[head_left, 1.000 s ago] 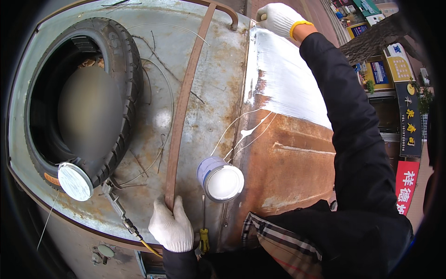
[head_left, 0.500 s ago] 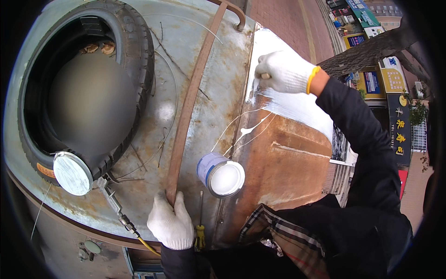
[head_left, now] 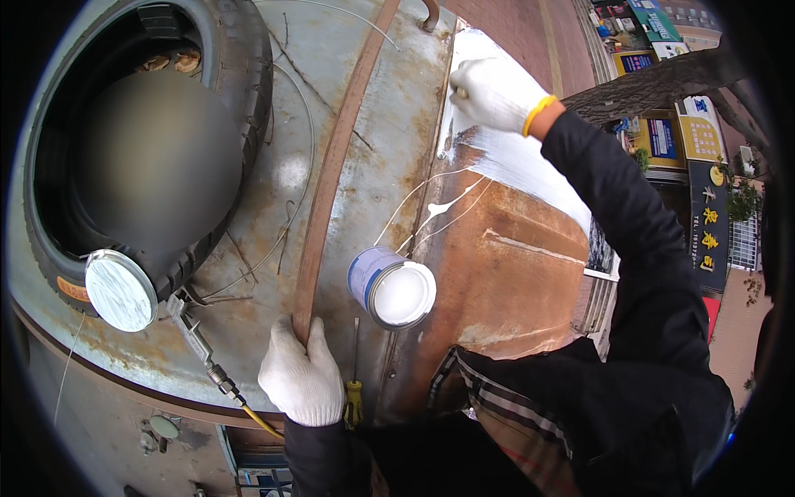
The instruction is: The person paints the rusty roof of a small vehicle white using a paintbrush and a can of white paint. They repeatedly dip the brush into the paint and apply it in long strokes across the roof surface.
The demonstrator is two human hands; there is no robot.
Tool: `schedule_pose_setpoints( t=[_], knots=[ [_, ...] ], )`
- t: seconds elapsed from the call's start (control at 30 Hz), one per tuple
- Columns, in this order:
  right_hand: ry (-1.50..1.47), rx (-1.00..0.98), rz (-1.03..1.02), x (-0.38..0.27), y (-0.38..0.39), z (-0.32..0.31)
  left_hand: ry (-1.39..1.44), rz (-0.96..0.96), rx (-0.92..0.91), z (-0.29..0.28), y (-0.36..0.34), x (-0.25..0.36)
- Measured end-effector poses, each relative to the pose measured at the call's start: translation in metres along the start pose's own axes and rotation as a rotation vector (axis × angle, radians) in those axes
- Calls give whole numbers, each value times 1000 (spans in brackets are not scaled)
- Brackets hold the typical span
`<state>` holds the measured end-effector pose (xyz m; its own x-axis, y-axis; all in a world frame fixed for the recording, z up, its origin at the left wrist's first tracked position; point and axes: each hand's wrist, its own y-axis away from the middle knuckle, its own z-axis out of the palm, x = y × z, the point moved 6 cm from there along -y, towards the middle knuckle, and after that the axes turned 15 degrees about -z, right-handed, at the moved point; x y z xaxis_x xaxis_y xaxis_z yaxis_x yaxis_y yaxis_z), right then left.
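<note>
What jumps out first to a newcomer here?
The big black rubber tyre, probably: it fills the upper left, on rusty grey sheet metal. Next, an open, purple-labelled round can of white paint near the centre, and white coating at upper right, beneath the white-gloved right hand.

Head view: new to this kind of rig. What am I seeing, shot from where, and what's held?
No robot here: these are a person's own gloved hands. The view comes from a wide fisheye camera on the head, looking down, so straight edges bend near the rim.

The left hand grips the near end of a brown bar. The right hand is curled closed over a white-coated area; what it grips is hidden.

On the grey metal surface lie a tire, a yellow-handled screwdriver and a metal tool on a yellow hose. There's also an open can of white liquid. A white-smeared round lid sits at the tire's edge.
</note>
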<state>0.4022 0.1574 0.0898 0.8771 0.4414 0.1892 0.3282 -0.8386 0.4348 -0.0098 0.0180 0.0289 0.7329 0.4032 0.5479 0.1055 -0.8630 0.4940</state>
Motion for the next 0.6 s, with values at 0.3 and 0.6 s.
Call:
schedule_pose_setpoints(
  t=[0.3,0.6],
  knots=[
    [-303,8,-278,-168,81,-63,40,-9,-21,-4,3,2],
    [-765,-2,392,0,35,-26,36,-3,-27,0,2,-4]
  ],
)
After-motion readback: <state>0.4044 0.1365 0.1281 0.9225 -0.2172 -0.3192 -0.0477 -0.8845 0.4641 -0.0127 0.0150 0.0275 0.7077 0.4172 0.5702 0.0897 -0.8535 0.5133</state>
